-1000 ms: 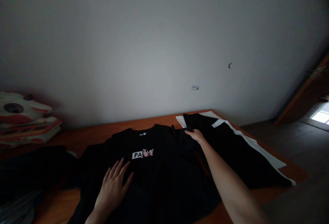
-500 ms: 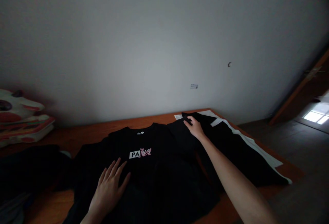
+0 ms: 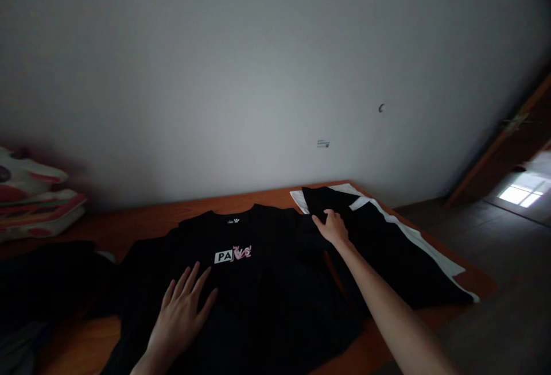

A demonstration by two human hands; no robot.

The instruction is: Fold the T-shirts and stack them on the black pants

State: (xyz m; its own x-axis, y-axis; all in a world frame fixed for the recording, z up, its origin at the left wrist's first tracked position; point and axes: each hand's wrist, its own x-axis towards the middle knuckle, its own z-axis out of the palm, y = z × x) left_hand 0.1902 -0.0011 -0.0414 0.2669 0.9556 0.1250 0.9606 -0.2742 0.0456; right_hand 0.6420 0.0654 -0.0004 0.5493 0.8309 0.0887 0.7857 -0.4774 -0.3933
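A black T-shirt with a white and pink chest print lies spread on the wooden table. My left hand rests flat on its front, below and left of the print, fingers spread. At the shirt's right sleeve is my right hand, its fingers curled together over the dark cloth; what lies under the fingertips is too dark to make out. Right of the shirt, black and white garments lie layered, close to my right hand.
Dark clothes are heaped at the left. Behind them stands a red and white toy with a keyboard. A grey wall rises along the table's back edge. At the far right is a wooden door.
My right hand has moved down and slightly right, and the sleeve it held raised now lies lower, toward the table. The left hand stays on the shirt. The view has shifted slightly.
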